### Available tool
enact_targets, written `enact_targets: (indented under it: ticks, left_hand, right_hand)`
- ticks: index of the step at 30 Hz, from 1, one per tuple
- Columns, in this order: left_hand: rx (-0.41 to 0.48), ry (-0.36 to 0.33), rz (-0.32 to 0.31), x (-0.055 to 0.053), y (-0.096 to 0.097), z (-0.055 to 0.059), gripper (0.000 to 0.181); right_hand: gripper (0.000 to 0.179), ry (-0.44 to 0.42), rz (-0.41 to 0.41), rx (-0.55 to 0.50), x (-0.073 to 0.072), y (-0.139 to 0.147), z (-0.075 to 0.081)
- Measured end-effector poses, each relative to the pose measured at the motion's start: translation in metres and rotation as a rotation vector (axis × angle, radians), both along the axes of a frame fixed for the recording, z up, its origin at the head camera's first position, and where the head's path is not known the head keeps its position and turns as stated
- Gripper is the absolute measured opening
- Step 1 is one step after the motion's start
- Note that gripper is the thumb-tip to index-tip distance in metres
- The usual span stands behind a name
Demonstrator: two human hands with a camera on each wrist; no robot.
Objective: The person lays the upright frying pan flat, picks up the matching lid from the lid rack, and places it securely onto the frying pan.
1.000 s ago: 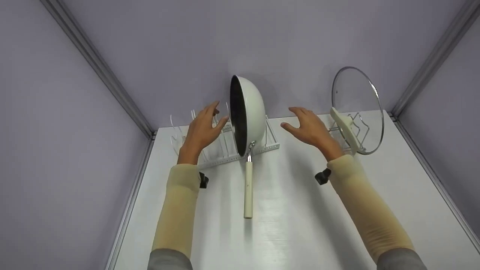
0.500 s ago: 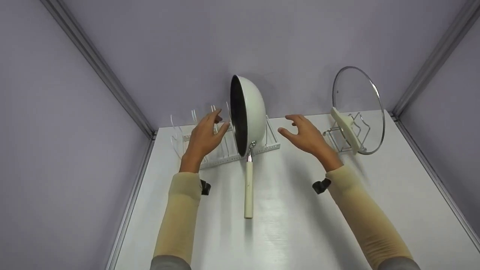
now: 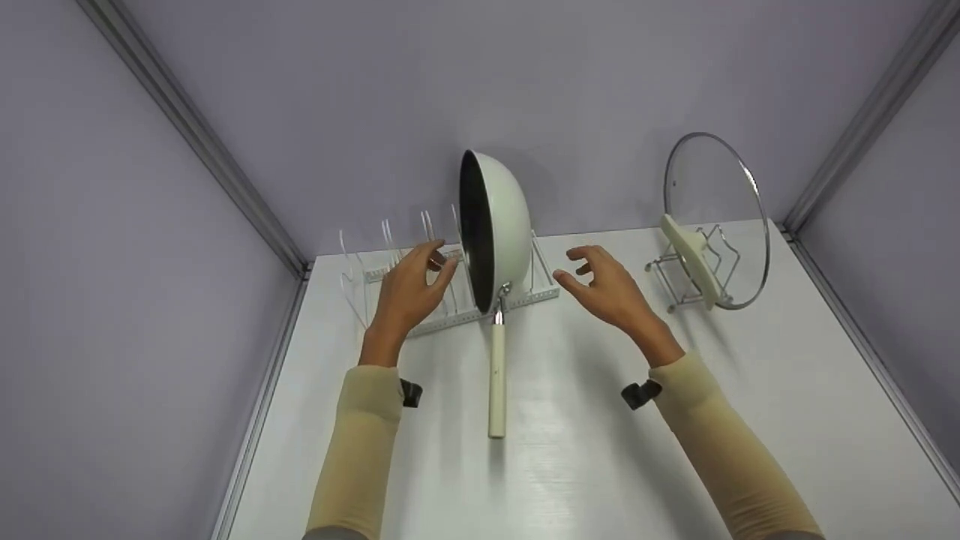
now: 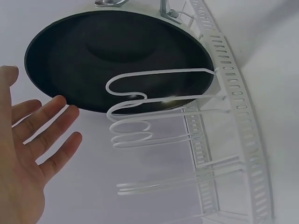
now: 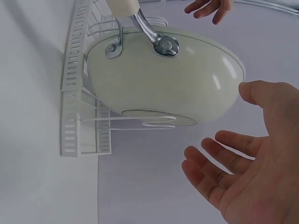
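Left wrist: left hand (image 4: pixel 25 179), fingers spread, gripping nothing; white wire rack (image 4: pixel 244 114) holds black-lined round cream pan (image 4: pixel 117 46) on edge.

Right wrist: right hand (image 5: pixel 261 175) beside rack, fingers loosely bent, empty; handling likely goes best two-handed, clear of rack wires.

Head: both hands nearer rack's front than earlier; pan unmoved.

Pan (image 3: pixel 511 217) on edge in rack (image 3: pixel 450 320) between left hand (image 3: pixel 410 291) and right hand (image 3: pixel 609 292), lid (image 3: pixel 693 260) in stand (image 3: pixel 688 303) farther right.

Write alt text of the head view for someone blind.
A white pan stands on edge in a white rack between a person's left grip and right grip, both empty. At right, a glass lid rests in a wire stand.
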State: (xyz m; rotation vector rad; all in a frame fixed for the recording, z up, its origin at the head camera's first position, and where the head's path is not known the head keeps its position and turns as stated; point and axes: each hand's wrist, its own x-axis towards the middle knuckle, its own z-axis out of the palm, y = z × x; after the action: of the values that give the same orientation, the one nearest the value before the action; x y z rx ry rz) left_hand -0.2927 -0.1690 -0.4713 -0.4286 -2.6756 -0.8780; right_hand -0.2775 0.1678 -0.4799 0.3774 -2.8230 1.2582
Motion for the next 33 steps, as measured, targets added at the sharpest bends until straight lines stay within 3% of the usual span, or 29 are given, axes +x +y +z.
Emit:
enact_targets:
  ticks: [8,19,33]
  left_hand:
    - [0.008,0.032,-0.018,0.009,0.004,-0.01,0.042]
    - [0.017,0.01,-0.031,0.016,0.014,-0.023,0.039]
    - [0.058,-0.018,-0.042,0.028,0.02,-0.042,0.033]
  right_hand:
    - [0.063,-0.008,0.019,-0.054,0.016,-0.005,-0.009]
    - [0.062,-0.002,0.021,-0.038,0.036,-0.015,-0.027]
    - [0.058,-0.029,0.043,-0.084,0.057,-0.038,-0.036]
